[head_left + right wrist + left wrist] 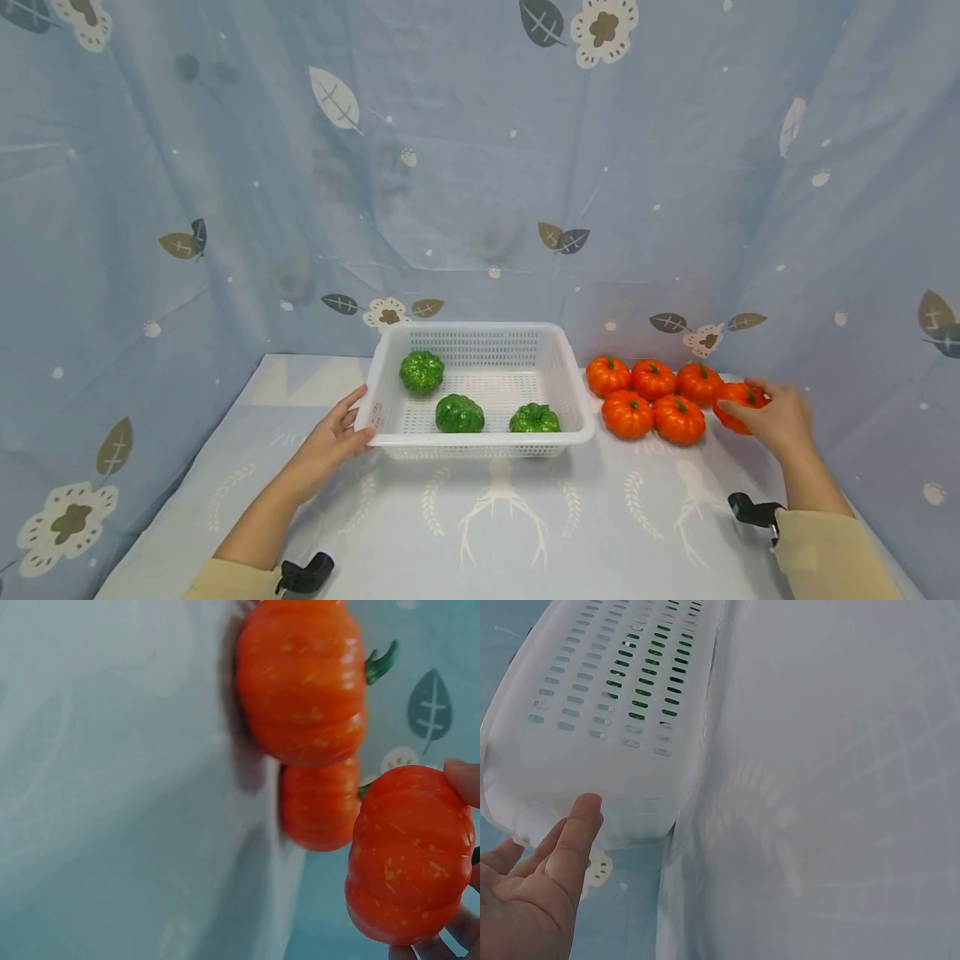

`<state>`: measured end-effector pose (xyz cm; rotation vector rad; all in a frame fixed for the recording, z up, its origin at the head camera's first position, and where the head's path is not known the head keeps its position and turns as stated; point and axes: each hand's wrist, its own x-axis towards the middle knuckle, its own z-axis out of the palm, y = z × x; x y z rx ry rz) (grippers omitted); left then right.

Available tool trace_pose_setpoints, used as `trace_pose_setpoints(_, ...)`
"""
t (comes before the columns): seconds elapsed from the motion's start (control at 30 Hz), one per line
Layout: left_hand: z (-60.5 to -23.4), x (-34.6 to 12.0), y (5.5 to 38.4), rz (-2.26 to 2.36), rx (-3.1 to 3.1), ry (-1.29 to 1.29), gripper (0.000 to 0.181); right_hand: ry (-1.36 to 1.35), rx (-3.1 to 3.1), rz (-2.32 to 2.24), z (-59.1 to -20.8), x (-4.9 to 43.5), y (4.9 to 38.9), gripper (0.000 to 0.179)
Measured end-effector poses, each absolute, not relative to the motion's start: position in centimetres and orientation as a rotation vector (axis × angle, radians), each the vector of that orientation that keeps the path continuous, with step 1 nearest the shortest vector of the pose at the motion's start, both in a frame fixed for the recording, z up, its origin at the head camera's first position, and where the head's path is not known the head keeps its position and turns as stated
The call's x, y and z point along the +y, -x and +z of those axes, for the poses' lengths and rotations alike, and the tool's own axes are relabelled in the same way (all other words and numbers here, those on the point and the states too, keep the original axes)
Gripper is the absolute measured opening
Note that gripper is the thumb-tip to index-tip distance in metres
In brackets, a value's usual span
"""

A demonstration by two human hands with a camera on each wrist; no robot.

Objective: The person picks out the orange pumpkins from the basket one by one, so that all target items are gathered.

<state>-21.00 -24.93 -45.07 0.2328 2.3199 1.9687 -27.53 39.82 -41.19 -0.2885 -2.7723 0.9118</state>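
In the head view my left hand (324, 450) is at the left end of a white perforated plastic basket (480, 439). Its fingers look fairly straight and touch the outside of the basket by the near corner, as the left wrist view also shows. Three green pumpkins lie inside: one at the far left (422, 372), one near the middle (460, 414) and one at the right (535, 418). My right hand (782, 419) grips an orange pumpkin (411, 855) between thumb and fingers, at the right end of a group of others.
Several more orange pumpkins (678, 419) sit close together in two rows right of the basket. A pale patterned cloth covers the table (510, 517). Blue printed curtain (465, 208) hangs right behind and along both sides.
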Motion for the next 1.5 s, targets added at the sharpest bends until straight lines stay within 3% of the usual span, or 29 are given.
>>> trace_pose_setpoints(0.83, -45.2, -24.9, 20.9, 1.963, 2.327, -0.229, 0.082, 0.421, -2.921, 1.051, -45.3, 42.0, 29.5, 0.092)
trace_pose_setpoints(1.5, -45.3, -25.0, 21.1, 1.967, 2.325, -0.241, 0.081, 0.29, -2.916, 1.261, -45.5, 43.9, 27.3, 0.091)
